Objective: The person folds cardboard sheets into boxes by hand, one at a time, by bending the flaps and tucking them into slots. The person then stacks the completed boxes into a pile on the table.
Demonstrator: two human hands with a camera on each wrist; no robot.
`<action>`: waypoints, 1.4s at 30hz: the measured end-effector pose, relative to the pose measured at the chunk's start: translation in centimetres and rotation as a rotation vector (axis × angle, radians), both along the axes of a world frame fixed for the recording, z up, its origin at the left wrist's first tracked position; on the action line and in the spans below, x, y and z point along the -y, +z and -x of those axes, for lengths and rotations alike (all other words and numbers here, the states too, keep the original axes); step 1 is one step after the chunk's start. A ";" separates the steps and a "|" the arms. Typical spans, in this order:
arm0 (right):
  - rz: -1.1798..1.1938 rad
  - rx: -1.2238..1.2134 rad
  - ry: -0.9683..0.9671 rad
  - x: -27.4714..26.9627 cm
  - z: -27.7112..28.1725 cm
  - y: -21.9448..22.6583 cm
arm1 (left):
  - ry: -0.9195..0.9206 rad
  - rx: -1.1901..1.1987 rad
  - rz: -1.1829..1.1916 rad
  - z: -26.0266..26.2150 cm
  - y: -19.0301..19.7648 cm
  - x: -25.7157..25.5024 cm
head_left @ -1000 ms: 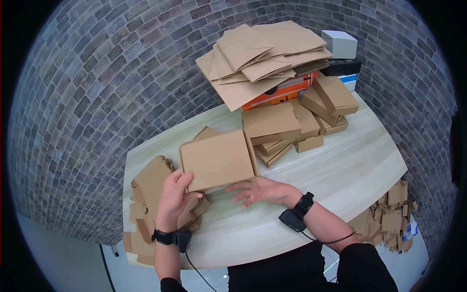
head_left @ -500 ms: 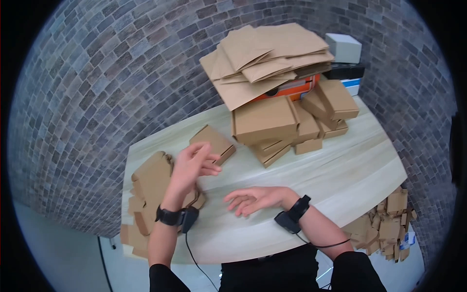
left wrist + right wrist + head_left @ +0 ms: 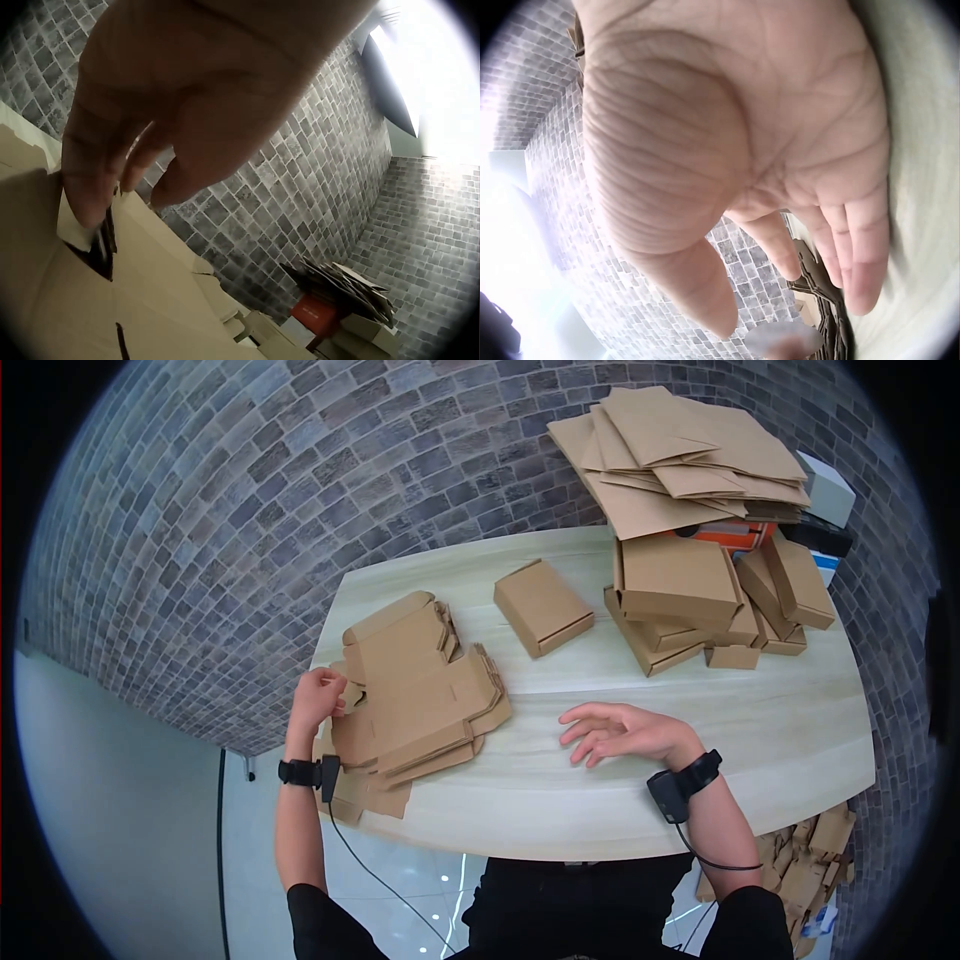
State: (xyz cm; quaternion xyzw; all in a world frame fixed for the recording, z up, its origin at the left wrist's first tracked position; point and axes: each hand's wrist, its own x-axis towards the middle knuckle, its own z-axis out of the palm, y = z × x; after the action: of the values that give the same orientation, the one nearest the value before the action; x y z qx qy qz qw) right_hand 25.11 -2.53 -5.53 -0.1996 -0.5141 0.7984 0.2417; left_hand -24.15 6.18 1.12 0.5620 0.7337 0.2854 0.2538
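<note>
At the left of the table, my left hand (image 3: 318,698) is at the edge of a pile of flattened cardboard boxes (image 3: 400,700). Its fingers bend down, and in the left wrist view a fingertip touches a small raised flap (image 3: 73,225) beside a dark gap in the cardboard (image 3: 157,292). The thumb stands apart from that finger. My right hand (image 3: 630,732) hovers over the table's front middle, fingers loosely spread, holding nothing; the right wrist view shows its bare palm (image 3: 795,127). A folded cardboard box (image 3: 543,605) lies closed at the back, between the piles.
Several folded boxes (image 3: 675,575) are stacked at the back right, in front of an orange box (image 3: 735,537) topped with flat cardboard sheets (image 3: 690,455). More cardboard (image 3: 810,870) lies on the floor beyond the right edge of the table (image 3: 560,810). Cables hang from both wrist cameras.
The box my left hand held has gone onto the back right stack. My left hand has moved left and down to the flattened boxes. The head view has turned left; my right hand stays loosely spread.
</note>
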 end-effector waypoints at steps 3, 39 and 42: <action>0.019 0.005 -0.029 0.2 0.1 0.5 | 0.028 -0.050 -0.010 -0.4 -1.0 -1.7; 0.110 -0.324 -0.267 -0.3 0.0 -0.3 | -0.317 0.877 -0.128 -17.3 3.6 3.4; 0.243 -0.430 -0.232 -0.1 0.1 -0.6 | -0.305 0.843 -0.096 -20.5 -0.1 3.3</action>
State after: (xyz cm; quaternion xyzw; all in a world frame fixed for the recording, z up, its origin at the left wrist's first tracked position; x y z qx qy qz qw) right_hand 25.04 -2.40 -6.14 -0.1105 -0.3249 0.8454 0.4092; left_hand -3.67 2.84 1.05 0.5097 0.4608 0.4823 0.5433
